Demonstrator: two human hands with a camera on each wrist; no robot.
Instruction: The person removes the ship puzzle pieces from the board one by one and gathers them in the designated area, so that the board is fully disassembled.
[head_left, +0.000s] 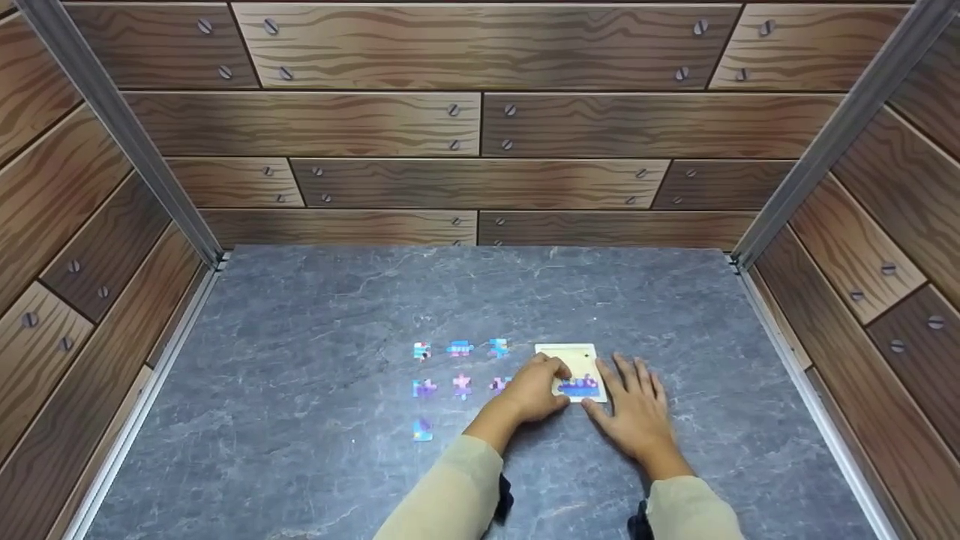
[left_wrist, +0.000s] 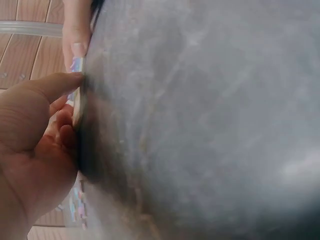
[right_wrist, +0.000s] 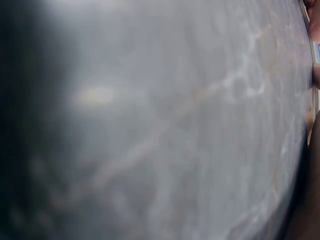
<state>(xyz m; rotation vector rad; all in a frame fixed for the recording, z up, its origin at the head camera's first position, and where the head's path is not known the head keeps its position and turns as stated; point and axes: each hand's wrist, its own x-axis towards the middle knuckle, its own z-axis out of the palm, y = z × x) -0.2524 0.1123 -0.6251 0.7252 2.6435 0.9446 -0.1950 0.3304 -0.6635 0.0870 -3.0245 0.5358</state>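
A small cream puzzle tray (head_left: 559, 351) lies on the table with joined blue and purple jigsaw pieces (head_left: 579, 388) along its near side. My left hand (head_left: 534, 388) grips the tray at its left side, thumb at the near left corner and curled index finger reaching over the inside. In the left wrist view, the thumb (left_wrist: 55, 86) sits against the tray's edge, with the other fingers bent beside it. My right hand (head_left: 637, 412) rests with its fingers spread along the right edge, thumb near the front edge. The left hand hides part of the tray's interior.
Loose jigsaw pieces lie in rows left of the tray, among them a pink one (head_left: 461, 385), a blue one (head_left: 460, 348) and a corner-like one (head_left: 422, 430). The left hand partly covers another piece (head_left: 499, 385). Wood-patterned walls (head_left: 480, 124) enclose the grey marbled table (head_left: 300, 450).
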